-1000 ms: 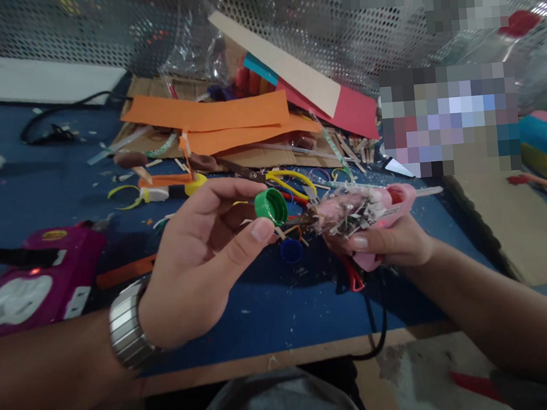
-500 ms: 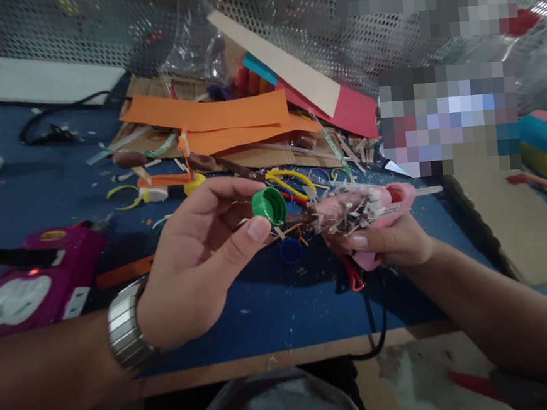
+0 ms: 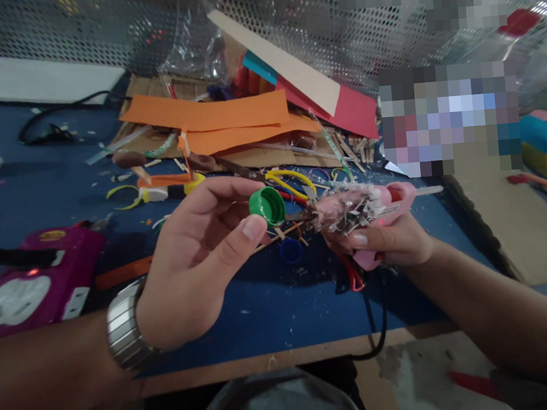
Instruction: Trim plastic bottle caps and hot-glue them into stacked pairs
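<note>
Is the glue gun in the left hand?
No, the right hand grips the glue gun, and the left hand the green cap.

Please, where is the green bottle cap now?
In the head view, the green cap is between the left hand's thumb and fingers, just left of the pink glue gun's nozzle.

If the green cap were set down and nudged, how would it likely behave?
The green cap is probably light, being small and hollow. It looks fairly stiff: its rim stays round in the left hand's pinch. Stood on its round side, it would likely roll; laid flat, it should slide instead.
</note>
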`<state>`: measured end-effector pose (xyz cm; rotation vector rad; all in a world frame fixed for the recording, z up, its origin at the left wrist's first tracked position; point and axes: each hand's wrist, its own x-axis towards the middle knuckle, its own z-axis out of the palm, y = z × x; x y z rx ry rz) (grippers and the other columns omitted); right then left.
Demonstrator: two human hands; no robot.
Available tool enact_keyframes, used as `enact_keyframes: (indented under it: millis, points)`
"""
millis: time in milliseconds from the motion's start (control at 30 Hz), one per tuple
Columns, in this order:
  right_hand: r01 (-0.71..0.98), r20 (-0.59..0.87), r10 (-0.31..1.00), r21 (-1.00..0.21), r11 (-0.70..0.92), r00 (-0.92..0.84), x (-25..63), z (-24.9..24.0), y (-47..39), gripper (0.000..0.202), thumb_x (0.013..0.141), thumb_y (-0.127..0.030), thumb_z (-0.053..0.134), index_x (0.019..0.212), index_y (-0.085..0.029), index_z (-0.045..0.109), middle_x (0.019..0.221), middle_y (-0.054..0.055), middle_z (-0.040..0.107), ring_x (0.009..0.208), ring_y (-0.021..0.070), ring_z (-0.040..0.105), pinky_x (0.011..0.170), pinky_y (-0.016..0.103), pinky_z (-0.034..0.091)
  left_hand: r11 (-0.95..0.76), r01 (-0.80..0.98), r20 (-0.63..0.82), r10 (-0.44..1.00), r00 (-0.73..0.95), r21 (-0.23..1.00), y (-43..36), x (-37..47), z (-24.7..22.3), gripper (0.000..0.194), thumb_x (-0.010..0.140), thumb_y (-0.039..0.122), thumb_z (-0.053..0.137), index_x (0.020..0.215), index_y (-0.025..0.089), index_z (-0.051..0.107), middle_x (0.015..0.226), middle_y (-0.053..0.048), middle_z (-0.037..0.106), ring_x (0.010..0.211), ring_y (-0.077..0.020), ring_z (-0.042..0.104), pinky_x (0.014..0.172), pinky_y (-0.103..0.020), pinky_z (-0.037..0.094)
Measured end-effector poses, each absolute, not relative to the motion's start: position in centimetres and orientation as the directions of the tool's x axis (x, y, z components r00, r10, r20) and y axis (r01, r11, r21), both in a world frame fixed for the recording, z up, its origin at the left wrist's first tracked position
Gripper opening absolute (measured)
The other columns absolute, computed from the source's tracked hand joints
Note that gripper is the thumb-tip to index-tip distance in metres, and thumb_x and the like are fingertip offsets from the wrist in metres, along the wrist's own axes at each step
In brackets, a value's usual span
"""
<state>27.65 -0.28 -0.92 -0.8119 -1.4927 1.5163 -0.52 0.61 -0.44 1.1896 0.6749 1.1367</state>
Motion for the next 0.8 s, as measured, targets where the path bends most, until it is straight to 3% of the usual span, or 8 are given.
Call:
enact_keyframes:
  millis: [167, 533, 800]
  points:
    - [-0.132, 0.077, 0.910, -0.991, 0.025, -0.407, 27.82, -1.14, -0.50, 0.034, 0.085, -0.041, 0.096, 0.117, -0.029, 0.092, 0.071, 0.000, 0.065, 0.056, 0.0170, 0.051, 0.067, 0.033, 0.058, -0.034, -0.332, 0.146, 0.937, 0.319, 0.943, 0.74, -0.57, -0.27, 0.026, 0.097, 0.041, 0.094, 0.119, 0.031, 0.084, 0.103, -0.003, 0.078, 0.087, -0.0187, 0.073, 0.077, -0.030, 0.069]
    - [-0.138, 0.056, 0.914, -0.990, 0.000, -0.402, 28.13, -1.42, -0.51, 0.035, 0.083, -0.039, 0.097, 0.116, -0.027, 0.090, 0.071, 0.001, 0.064, 0.056, 0.0170, 0.051, 0.050, 0.029, 0.043, -0.035, -0.347, 0.161, 0.925, 0.343, 0.937, 0.72, -0.81, -0.57, 0.023, 0.101, 0.042, 0.090, 0.121, 0.033, 0.085, 0.107, 0.000, 0.079, 0.090, -0.0152, 0.073, 0.081, -0.024, 0.068]
    - [-0.125, 0.018, 0.924, -0.992, -0.033, -0.383, 28.23, -1.67, -0.56, 0.040, 0.080, -0.043, 0.099, 0.118, -0.030, 0.090, 0.070, 0.000, 0.063, 0.054, 0.0170, 0.049, 0.055, 0.032, 0.048, -0.034, -0.328, 0.148, 0.933, 0.329, 0.944, 0.65, -0.75, -0.35, 0.021, 0.099, 0.043, 0.091, 0.118, 0.037, 0.085, 0.106, 0.000, 0.079, 0.088, -0.0181, 0.072, 0.075, -0.030, 0.067]
